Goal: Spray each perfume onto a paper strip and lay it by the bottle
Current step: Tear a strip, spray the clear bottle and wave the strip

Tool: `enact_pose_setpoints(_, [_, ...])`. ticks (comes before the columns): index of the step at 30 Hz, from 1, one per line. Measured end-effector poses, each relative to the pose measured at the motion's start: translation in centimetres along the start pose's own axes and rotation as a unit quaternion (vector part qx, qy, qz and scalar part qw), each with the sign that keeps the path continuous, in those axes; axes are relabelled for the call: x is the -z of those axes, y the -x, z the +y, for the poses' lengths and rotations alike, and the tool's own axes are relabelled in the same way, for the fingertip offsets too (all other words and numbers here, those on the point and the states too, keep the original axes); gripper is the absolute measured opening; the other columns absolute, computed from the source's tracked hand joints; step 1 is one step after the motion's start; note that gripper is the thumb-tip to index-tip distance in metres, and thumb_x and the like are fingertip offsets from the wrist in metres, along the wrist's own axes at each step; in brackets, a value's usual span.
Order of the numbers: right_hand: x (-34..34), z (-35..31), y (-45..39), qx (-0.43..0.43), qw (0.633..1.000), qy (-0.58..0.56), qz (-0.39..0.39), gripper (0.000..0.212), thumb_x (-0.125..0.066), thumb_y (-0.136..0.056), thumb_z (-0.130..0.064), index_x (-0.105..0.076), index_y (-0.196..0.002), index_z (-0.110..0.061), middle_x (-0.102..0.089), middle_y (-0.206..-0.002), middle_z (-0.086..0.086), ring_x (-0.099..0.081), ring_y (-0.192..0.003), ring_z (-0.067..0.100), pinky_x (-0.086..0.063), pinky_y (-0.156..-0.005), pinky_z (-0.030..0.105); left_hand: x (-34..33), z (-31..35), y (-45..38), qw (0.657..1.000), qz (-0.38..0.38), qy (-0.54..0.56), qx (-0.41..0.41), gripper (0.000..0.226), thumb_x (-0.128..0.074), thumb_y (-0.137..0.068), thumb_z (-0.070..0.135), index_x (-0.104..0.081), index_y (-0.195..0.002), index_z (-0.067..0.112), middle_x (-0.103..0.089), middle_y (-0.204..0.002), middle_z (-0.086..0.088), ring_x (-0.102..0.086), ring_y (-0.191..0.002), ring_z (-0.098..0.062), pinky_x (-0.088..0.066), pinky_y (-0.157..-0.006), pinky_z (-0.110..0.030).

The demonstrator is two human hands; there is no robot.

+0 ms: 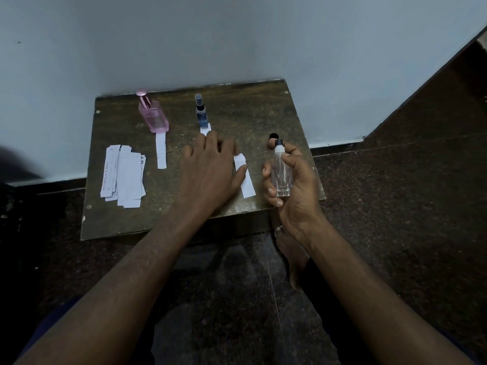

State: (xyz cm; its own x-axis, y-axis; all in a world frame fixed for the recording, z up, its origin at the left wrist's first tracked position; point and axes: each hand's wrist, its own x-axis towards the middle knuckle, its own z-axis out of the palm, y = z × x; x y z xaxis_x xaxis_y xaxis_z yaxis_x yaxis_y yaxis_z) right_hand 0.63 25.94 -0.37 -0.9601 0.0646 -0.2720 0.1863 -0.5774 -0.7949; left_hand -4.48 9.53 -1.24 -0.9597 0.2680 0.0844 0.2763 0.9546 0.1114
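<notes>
While the right hand (291, 180) curls its fingers round a clear bottle (282, 175) above the near right of the wooden board (237, 106), the left hand (210, 164) lies flat, fingers spread, touching a paper strip (246, 181) just left of that bottle. Farther left stand a blue bottle (202, 114) and a pink bottle (152, 114) (each with a strip by it). A pile of strips (123, 177) lies at the left; a brown cap (272, 143) rests beyond the clear bottle.

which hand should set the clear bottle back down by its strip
Right. The right hand already grips the clear bottle, beside the strip. The left hand rests on that strip.
</notes>
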Motion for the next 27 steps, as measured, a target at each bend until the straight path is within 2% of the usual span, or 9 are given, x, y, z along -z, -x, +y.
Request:
enact_pose_setpoints(6, [0.2, 0.3, -0.2, -0.002, 1.000, 0.004, -0.004, 0.038, -0.041, -0.104, -0.022, -0.054, -0.136, -0.008, -0.060, -0.074, 0.007, -0.045, -0.042, 0.011, -0.026, -0.036, 0.016, -0.2, 0.2, -0.1, 0.999, -0.008, 0.034, -0.006, 0.038, -0.052, -0.103, 0.054, -0.058, -0.127, 0.025, -0.056, -0.129, -0.003, -0.051, -0.121, -0.025, -0.047, -0.097, -0.044])
enact_pose_setpoints(9, [0.4, 0.3, -0.3, -0.012, 1.000, 0.005, -0.006, 0.036, -0.037, -0.107, -0.021, -0.060, -0.131, -0.006, -0.060, -0.074, 0.006, -0.045, -0.043, 0.010, -0.026, -0.035, 0.016, 0.0, 0.2, -0.2, 0.995, 0.009, 0.095, -0.015, 0.027, -0.063, -0.101, 0.045, -0.058, -0.119, 0.025, -0.064, -0.115, 0.002, -0.057, -0.112, -0.024, -0.049, -0.092, -0.045])
enact_pose_setpoints(11, [0.4, 0.3, -0.3, -0.017, 1.000, 0.007, -0.011, 0.039, -0.038, -0.106, -0.024, -0.062, -0.128, -0.003, -0.061, -0.073, 0.006, -0.045, -0.043, 0.010, -0.027, -0.035, 0.016, -0.1, 0.1, -0.1, 0.989, 0.015, 0.143, -0.019, 0.031, -0.070, -0.098, 0.038, -0.057, -0.123, 0.025, -0.068, -0.102, 0.008, -0.061, -0.104, -0.021, -0.051, -0.086, -0.044])
enact_pose_setpoints(15, [0.1, 0.6, -0.4, -0.008, 0.999, 0.035, -0.019, 0.036, -0.045, -0.098, -0.030, -0.065, -0.116, -0.006, -0.062, -0.075, 0.006, -0.046, -0.045, 0.011, -0.027, -0.037, 0.018, -0.1, -0.1, 0.1, 0.963, 0.015, 0.267, -0.024, 0.041, -0.076, -0.096, 0.023, -0.058, -0.132, 0.023, -0.064, -0.085, 0.012, -0.062, -0.080, -0.004, -0.053, -0.070, -0.028])
enact_pose_setpoints(18, [0.0, 0.5, -0.3, 0.013, 0.995, 0.102, -0.014, 0.025, -0.047, -0.099, -0.030, -0.062, -0.111, -0.013, -0.065, -0.078, 0.006, -0.047, -0.046, 0.012, -0.029, -0.040, 0.018, 0.5, -0.4, 0.2, 0.949, 0.035, 0.312, -0.024, 0.024, -0.079, -0.094, 0.018, -0.071, -0.117, 0.016, -0.066, -0.085, 0.010, -0.063, -0.076, 0.003, -0.051, -0.070, -0.015])
enact_pose_setpoints(20, [0.0, 0.5, -0.3, 0.047, 0.984, 0.171, -0.014, 0.013, -0.050, -0.104, -0.028, -0.059, -0.107, -0.019, -0.066, -0.082, 0.005, -0.048, -0.048, 0.013, -0.032, -0.042, 0.020, 1.1, -0.6, 0.6, 0.939, 0.039, 0.341, -0.007, 0.014, -0.080, -0.095, 0.021, -0.074, -0.105, 0.013, -0.070, -0.083, 0.007, -0.066, -0.073, 0.000, -0.047, -0.066, -0.007])
enact_pose_setpoints(22, [-0.1, 0.5, 0.0, 0.110, 0.958, 0.265, 0.006, 0.009, -0.061, -0.103, -0.031, -0.058, -0.103, -0.022, -0.065, -0.083, -0.001, -0.053, -0.055, 0.012, -0.042, -0.047, 0.025, 1.7, -1.0, 1.4, 0.927, 0.028, 0.374, 0.010, 0.014, -0.079, -0.097, 0.027, -0.074, -0.099, 0.014, -0.073, -0.083, 0.004, -0.070, -0.075, -0.009, -0.047, -0.064, -0.008])
enact_pose_setpoints(25, [-0.2, 0.6, 0.2, 0.196, 0.890, 0.411, 0.023, 0.028, -0.076, -0.094, -0.043, -0.062, -0.107, -0.023, -0.071, -0.097, -0.015, -0.068, -0.085, 0.002, -0.057, -0.073, 0.024, 2.8, -1.9, 3.2, 0.903, 0.014, 0.430, 0.015, 0.008, -0.077, -0.100, 0.029, -0.076, -0.099, 0.020, -0.076, -0.087, 0.005, -0.074, -0.078, -0.011, -0.056, -0.069, -0.020])
enact_pose_setpoints(27, [-0.9, 0.8, 0.7, 0.162, 0.887, 0.433, -0.008, 0.033, -0.081, -0.091, -0.046, -0.063, -0.108, -0.025, -0.074, -0.104, -0.013, -0.071, -0.094, 0.003, -0.061, -0.079, 0.028, 3.5, -2.6, 4.8, 0.880, 0.023, 0.475, 0.022, 0.006, -0.076, -0.101, 0.026, -0.076, -0.097, 0.022, -0.078, -0.086, 0.006, -0.077, -0.078, -0.009, -0.060, -0.071, -0.021])
